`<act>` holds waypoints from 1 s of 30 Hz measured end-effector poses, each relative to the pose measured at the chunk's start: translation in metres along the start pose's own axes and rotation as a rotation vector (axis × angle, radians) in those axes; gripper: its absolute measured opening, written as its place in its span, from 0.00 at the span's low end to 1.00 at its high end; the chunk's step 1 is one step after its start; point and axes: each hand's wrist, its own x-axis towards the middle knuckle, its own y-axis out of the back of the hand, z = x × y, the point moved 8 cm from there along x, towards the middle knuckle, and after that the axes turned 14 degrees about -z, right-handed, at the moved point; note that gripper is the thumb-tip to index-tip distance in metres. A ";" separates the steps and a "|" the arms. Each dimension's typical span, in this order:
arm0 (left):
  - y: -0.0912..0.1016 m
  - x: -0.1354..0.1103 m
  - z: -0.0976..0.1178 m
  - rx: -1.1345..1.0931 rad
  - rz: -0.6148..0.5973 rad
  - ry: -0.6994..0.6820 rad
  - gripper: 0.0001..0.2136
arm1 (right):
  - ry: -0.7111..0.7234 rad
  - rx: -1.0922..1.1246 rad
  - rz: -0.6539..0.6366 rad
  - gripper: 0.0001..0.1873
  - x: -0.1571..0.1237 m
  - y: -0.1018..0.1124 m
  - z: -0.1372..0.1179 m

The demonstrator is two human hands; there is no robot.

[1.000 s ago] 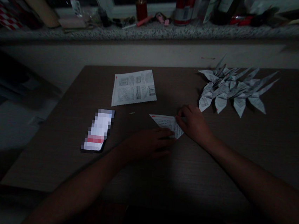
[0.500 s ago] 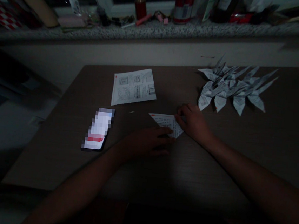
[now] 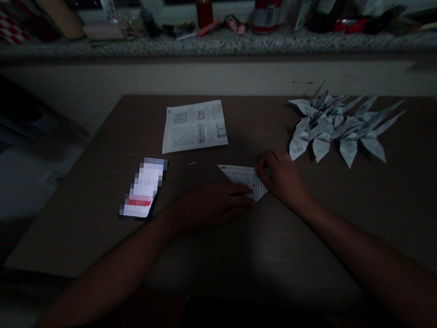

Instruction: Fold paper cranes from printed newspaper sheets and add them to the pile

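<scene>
A small folded piece of printed paper lies on the table, its visible outline pointed at the left and at the bottom. My left hand rests with outstretched fingers across its lower left part and hides some of it. At the paper's right corner, my right hand has its fingers curled together, the thumb and forefinger on the paper's edge. Just beyond my right hand sits a cluster of folded paper cranes made of similar printed paper.
A flat printed sheet lies toward the back of the brown table. On the left is a phone with a lit, blurred screen. Behind the table runs a granite windowsill holding a red can, a small jar and other clutter.
The fingers of my left hand have drawn closer together over the paper's lower edge. My right hand stays at the right corner, and the paper keeps its place.
</scene>
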 end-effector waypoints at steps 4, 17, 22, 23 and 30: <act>0.000 0.001 0.002 0.048 -0.013 0.023 0.18 | 0.006 0.007 0.001 0.05 0.000 0.000 0.000; -0.003 0.005 0.007 0.135 -0.031 0.037 0.19 | 0.019 0.053 0.000 0.03 0.002 -0.001 0.004; -0.003 0.002 0.008 0.115 -0.013 0.026 0.19 | 0.012 0.056 -0.005 0.03 0.001 0.001 0.002; -0.003 0.002 0.008 0.112 -0.006 0.024 0.19 | 0.011 0.056 -0.004 0.03 0.001 0.001 0.001; -0.003 0.003 0.009 0.138 -0.010 0.013 0.19 | 0.021 0.034 -0.012 0.03 0.002 -0.001 0.002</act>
